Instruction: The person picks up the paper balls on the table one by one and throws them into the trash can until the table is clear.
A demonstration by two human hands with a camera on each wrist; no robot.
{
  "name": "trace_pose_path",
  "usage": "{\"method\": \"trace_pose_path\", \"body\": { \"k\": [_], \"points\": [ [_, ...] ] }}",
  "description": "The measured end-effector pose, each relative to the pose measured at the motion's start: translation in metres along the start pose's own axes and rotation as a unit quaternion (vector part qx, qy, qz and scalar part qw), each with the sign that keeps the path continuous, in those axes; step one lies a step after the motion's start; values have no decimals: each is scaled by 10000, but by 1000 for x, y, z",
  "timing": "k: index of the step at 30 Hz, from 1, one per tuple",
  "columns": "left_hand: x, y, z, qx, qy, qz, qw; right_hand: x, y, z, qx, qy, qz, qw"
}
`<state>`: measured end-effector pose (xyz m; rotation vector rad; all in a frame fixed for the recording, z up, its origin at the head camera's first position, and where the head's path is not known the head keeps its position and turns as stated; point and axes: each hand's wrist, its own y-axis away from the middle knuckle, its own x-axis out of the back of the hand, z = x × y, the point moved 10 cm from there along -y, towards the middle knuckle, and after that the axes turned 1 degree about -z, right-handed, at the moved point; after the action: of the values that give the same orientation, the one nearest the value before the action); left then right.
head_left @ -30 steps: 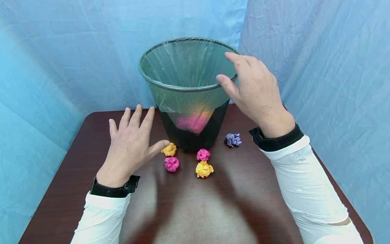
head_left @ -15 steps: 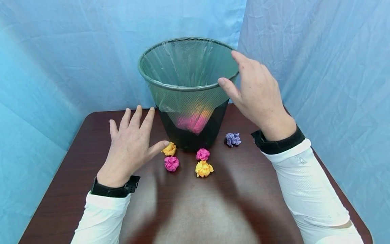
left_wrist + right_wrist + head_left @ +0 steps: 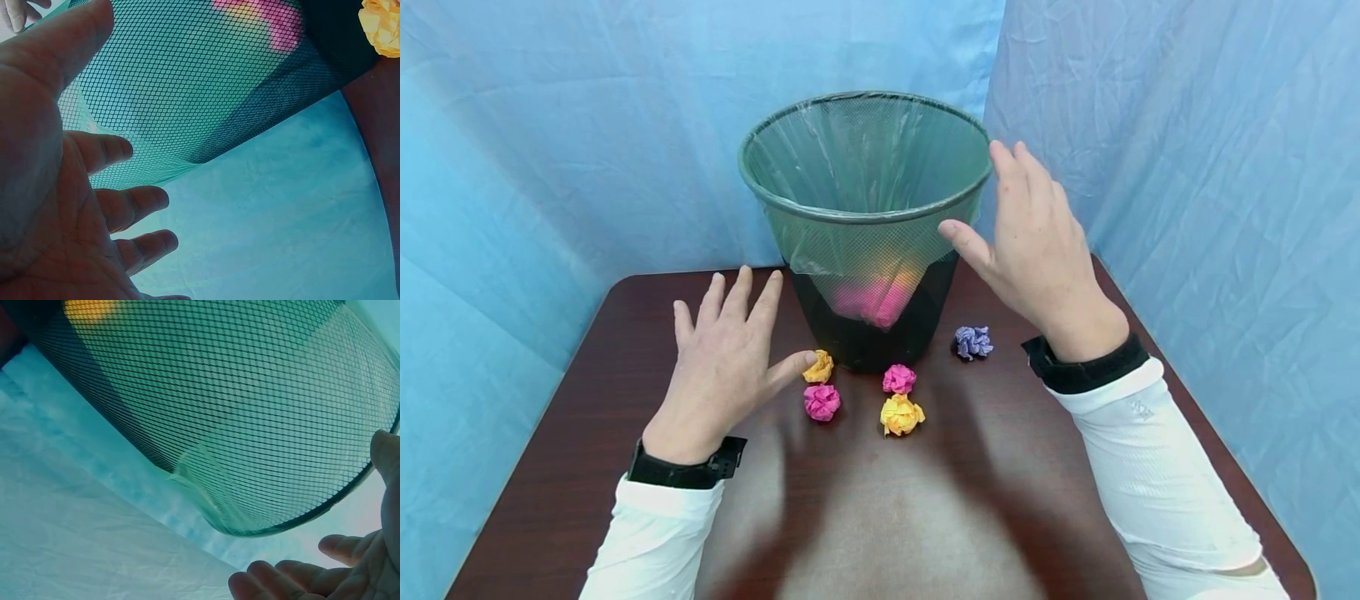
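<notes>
A mesh wastebasket (image 3: 880, 218) lined with a green plastic bag stands upright at the back of the table. Pink and yellow paper shows through its mesh. My left hand (image 3: 718, 367), fingers spread, is to the basket's left and holds nothing; its thumb overlaps a yellow crumpled paper ball (image 3: 818, 367) in the head view. Beside the basket's right rim is my right hand (image 3: 1037, 242), fingers extended and palm toward the mesh, also holding nothing. In front of the basket lie two pink paper balls (image 3: 822, 402) and another yellow ball (image 3: 902, 415); a purple one (image 3: 973, 342) lies to the right.
The dark brown table (image 3: 880, 517) has rounded corners. Light blue cloth (image 3: 587, 142) hangs behind it and along both sides, close to the table edges.
My right hand has drawn back from over the basket's rim, down and slightly right. The left hand has shifted only a little, and the paper balls stay where they were.
</notes>
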<state>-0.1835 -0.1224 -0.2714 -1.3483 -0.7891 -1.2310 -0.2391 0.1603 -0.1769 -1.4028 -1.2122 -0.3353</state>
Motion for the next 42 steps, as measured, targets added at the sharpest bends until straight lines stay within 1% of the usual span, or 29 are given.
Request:
{"method": "trace_pose_path", "body": {
  "k": [7,12,24,32,38,42],
  "points": [
    [-5,2,0,-9,-45,37,10000,-12,9,10,-118,9,-166,9998],
    [-11,4,-1,36,-51,-39,10000,-22,17,19,-288,24,-328,9990],
    [-24,7,-4,61,47,-164,9998,-45,32,34,-461,106,-547,9974],
    [-32,9,-4,75,122,-224,9996,-61,42,44,-645,147,-821,9944],
    [-37,9,-4,70,110,-226,9997,-69,47,48,-655,222,-910,9934],
    [-42,8,-5,111,86,-302,9994,-74,50,51,-622,288,-917,9934]
  ]
}}
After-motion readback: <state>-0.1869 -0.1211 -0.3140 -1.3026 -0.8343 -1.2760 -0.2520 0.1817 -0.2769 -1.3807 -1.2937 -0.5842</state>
